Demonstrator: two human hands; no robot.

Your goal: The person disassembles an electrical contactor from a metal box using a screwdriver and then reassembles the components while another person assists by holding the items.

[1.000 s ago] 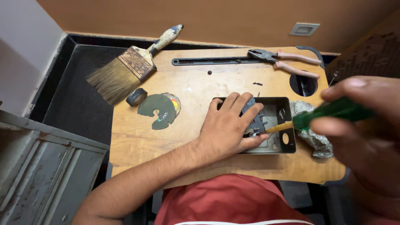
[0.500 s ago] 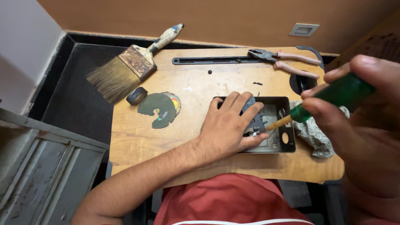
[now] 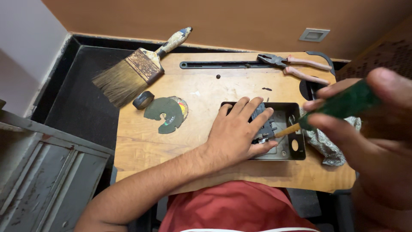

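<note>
My left hand (image 3: 241, 133) lies flat on a dark metal lock case (image 3: 288, 145) on a small wooden board (image 3: 201, 99), fingers spread over the mechanism inside it. My right hand (image 3: 377, 133), close to the camera and blurred, grips a green-handled screwdriver (image 3: 339, 105). The screwdriver's yellowish shaft (image 3: 286, 130) points left and down, its tip inside the lock case beside my left fingertips.
A wide paintbrush (image 3: 135, 68) lies at the board's back left corner. Pliers (image 3: 296, 64) and a long black bar (image 3: 219, 65) sit along the back edge. A broken green disc (image 3: 165, 114), a small black ring (image 3: 143, 99) and a crumpled rag (image 3: 327, 146) are nearby. Grey metal frame (image 3: 38, 172) at left.
My right hand has shifted slightly up and right with the screwdriver, its tip staying in the lock case. My left hand has kept its place on the case.
</note>
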